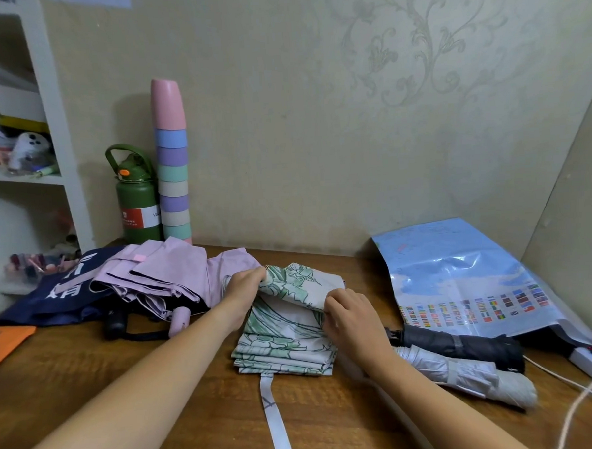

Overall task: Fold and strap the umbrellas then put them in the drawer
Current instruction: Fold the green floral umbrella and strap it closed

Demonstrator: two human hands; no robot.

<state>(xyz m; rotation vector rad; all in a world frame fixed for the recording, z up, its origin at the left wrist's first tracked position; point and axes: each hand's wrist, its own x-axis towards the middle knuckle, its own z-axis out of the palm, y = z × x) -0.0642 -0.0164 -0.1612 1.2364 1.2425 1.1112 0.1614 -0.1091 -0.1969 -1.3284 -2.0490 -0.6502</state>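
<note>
Green-and-white floral umbrella (286, 331) lies at table (125, 387) centre, left hand (241, 292) pinching its canopy at 11 o'clock and right hand (347, 316) gripping a pleat at 2 o'clock, probably to flatten folds before its strap (275, 421), trailing toward 6 o'clock, is wound.

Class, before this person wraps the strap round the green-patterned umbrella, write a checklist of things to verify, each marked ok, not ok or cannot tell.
1. Both hands on the floral umbrella: ok; left hand and right hand grip its upper folds.
2. Panels folded flat: not ok; top fold is lifted.
3. Strap free: ok; it lies loose on the table.
4. Strap fastener: cannot tell.
5. Drawer open: cannot tell; none is in view.
6. Pink umbrella folded: not ok; it lies loose.
</note>
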